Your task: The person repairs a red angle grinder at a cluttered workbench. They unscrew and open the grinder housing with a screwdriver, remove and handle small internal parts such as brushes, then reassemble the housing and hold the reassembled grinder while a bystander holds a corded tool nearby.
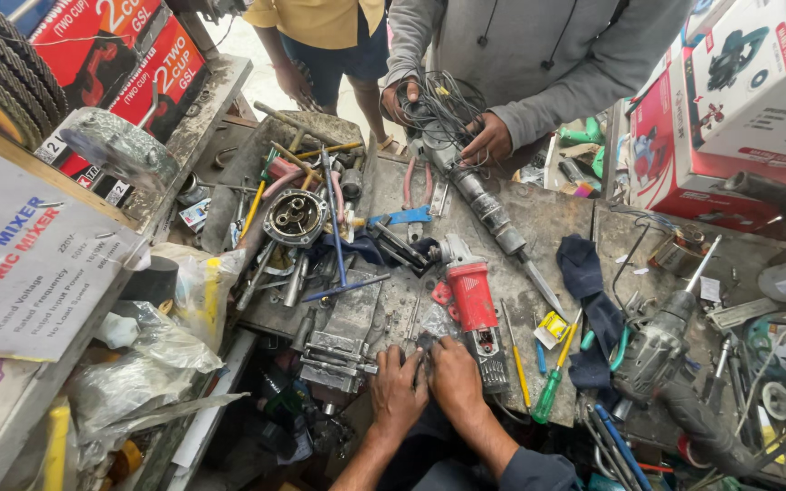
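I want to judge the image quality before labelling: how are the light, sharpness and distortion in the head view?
In the head view, soft even daylight with weak shadows; wide-angle bending curves the cardboard boxes at the edges; the left hand, right hand and red angle grinder look sharp; the clear plastic bags at lower left show pale glare and slight softness.

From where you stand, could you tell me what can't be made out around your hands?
- Head view: the small part between left hand and right hand, hidden by the fingers.
- Each grip: unclear.
- Red angle grinder: its near end, covered by the right hand.
- Forearms: cut off by the bottom edge.
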